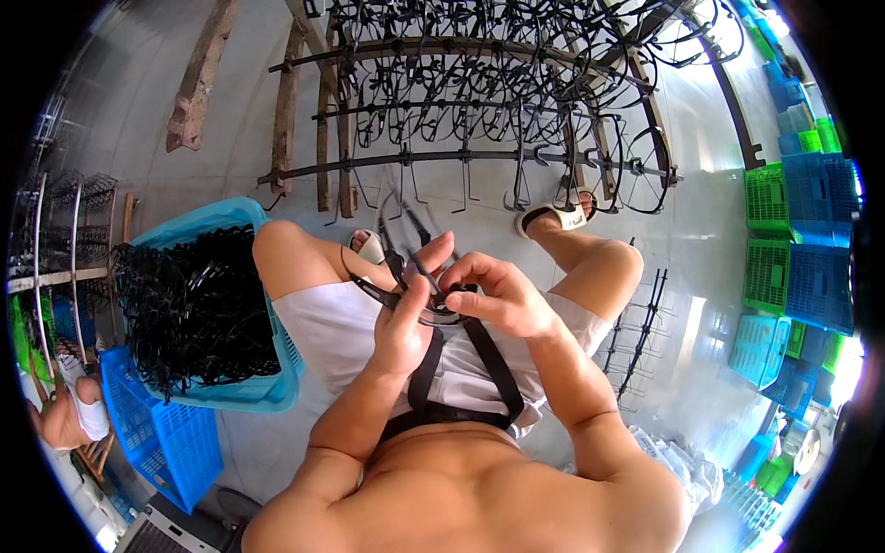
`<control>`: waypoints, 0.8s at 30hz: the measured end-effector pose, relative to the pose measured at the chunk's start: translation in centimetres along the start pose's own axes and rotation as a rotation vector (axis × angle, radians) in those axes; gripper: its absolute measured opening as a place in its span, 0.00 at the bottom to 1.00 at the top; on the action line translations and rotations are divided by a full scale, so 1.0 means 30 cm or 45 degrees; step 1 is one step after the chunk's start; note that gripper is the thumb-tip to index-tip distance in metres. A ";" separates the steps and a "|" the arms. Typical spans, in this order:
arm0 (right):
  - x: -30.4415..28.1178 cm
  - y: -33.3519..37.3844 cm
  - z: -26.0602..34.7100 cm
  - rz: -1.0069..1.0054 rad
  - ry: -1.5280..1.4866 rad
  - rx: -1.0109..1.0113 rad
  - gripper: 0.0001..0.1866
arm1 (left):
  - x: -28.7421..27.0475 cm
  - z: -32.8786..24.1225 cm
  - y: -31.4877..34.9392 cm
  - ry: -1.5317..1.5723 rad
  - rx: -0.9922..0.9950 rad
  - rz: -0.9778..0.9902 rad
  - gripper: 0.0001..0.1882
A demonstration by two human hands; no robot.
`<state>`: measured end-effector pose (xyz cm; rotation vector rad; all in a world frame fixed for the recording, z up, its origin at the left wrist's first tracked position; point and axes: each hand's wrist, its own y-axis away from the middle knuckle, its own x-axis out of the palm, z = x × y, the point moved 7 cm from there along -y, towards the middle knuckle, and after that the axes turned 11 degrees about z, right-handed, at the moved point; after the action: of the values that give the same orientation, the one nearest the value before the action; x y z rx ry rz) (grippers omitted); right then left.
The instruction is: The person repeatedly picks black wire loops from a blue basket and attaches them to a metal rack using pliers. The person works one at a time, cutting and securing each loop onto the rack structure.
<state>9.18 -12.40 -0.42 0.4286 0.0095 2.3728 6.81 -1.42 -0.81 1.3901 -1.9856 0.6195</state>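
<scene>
Both hands are together above my lap, on a thin, dark, curved plastic piece with slender arms that looks like a glasses frame. My left hand grips it between thumb and fingers, with its arms sticking up and away past the fingertips. My right hand is closed, thumb and forefinger pinching the piece's right side. The fingers hide part of the piece, and its far end is blurred. To my left, a light blue basket holds a heap of similar black pieces.
Ahead stands a rack with black bars and hooks, hung with many dark curved pieces. A blue crate leans beside the basket. Green and blue crates are stacked along the right. Another person sits at far left.
</scene>
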 end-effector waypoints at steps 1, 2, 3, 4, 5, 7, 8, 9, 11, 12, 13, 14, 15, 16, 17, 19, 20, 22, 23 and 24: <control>-0.004 -0.006 0.000 0.020 -0.147 0.030 0.09 | 0.010 -0.005 -0.002 -0.013 0.015 0.038 0.25; -0.003 -0.010 0.000 0.040 -0.294 0.062 0.09 | 0.001 0.002 -0.009 -0.144 0.038 0.137 0.24; 0.006 -0.013 0.004 -0.031 -0.179 0.066 0.09 | -0.011 0.002 0.007 -0.143 -0.008 0.093 0.25; 0.020 -0.019 0.010 -0.101 -0.063 0.070 0.09 | -0.019 0.000 0.027 -0.142 -0.055 0.048 0.26; 0.031 -0.022 0.016 -0.171 0.052 0.075 0.09 | -0.027 -0.002 0.044 -0.141 -0.102 0.004 0.27; 0.038 -0.034 0.046 -0.195 0.385 0.130 0.12 | -0.042 -0.021 0.057 -0.069 -0.007 -0.093 0.19; 0.052 -0.038 0.056 -0.166 0.425 0.182 0.12 | -0.063 -0.020 0.076 0.009 0.013 -0.098 0.17; 0.064 -0.038 0.055 -0.142 0.462 0.232 0.13 | -0.068 -0.025 0.085 0.086 0.027 -0.101 0.16; 0.083 -0.051 0.012 -0.135 0.300 0.158 0.16 | -0.104 -0.025 0.102 0.153 0.031 -0.348 0.18; 0.091 -0.060 0.002 -0.112 0.230 0.129 0.17 | -0.117 -0.030 0.106 0.191 0.092 -0.420 0.19; 0.096 -0.067 -0.005 -0.089 0.160 0.100 0.17 | -0.129 -0.033 0.112 0.229 0.152 -0.490 0.21; 0.096 -0.063 -0.022 -0.027 0.135 0.164 0.18 | -0.141 -0.039 0.118 0.224 0.171 -0.510 0.21; 0.094 -0.063 -0.025 -0.070 0.139 0.216 0.18 | -0.137 -0.053 0.119 0.171 0.192 -0.456 0.18; 0.094 -0.063 -0.023 -0.114 0.144 0.267 0.18 | -0.132 -0.066 0.119 0.118 0.211 -0.401 0.15; 0.092 -0.061 -0.026 -0.159 0.149 0.318 0.17 | -0.127 -0.078 0.120 0.064 0.229 -0.345 0.15; 0.081 -0.063 -0.022 -0.192 -0.220 0.207 0.16 | -0.112 -0.095 0.111 0.045 0.216 -0.184 0.17; 0.073 -0.061 -0.018 -0.208 -0.405 0.149 0.16 | -0.108 -0.094 0.112 -0.008 0.155 -0.090 0.17; 0.056 -0.051 0.001 -0.215 -0.523 0.129 0.15 | -0.130 -0.088 0.144 -0.176 -0.019 0.044 0.17; 0.047 -0.045 0.014 -0.219 -0.582 0.118 0.15 | -0.136 -0.079 0.150 -0.136 -0.004 0.057 0.17; 0.061 -0.045 0.027 -0.117 -0.680 0.160 0.16 | -0.120 -0.088 0.144 -0.094 0.009 0.067 0.17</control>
<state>9.06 -10.27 0.73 1.0853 -0.0666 2.1076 4.21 4.16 -1.70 1.3867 -2.0860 0.6076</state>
